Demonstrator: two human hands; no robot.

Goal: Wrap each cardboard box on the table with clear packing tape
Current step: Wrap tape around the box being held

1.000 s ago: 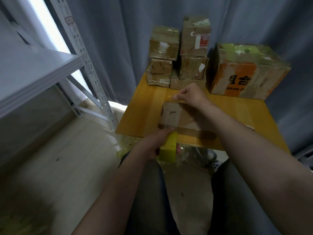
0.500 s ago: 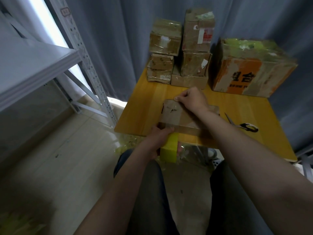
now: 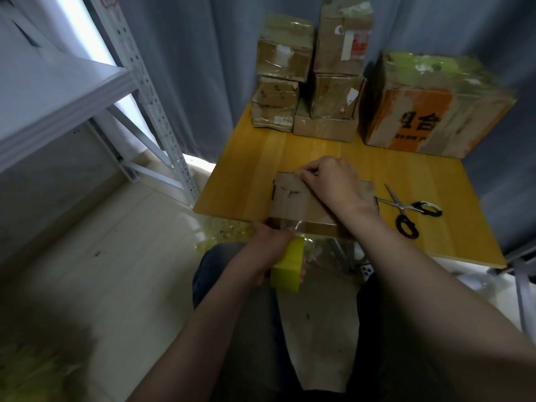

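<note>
One metal shelf rack (image 3: 124, 91) fills the left of the frame. At lower centre the left hand (image 3: 269, 242) grips one yellow tape roll (image 3: 287, 265) just below the table (image 3: 377, 169) edge. One flat box (image 3: 293, 198) lies at the table's near edge, long axis running left to right. The right hand (image 3: 333, 181) rests on it, fingers curled over its far edge. One pair of scissors (image 3: 409, 210) lies just right. At upper centre six small boxes (image 3: 310, 82) are stacked, with one large box (image 3: 435, 111) to their right.
</note>
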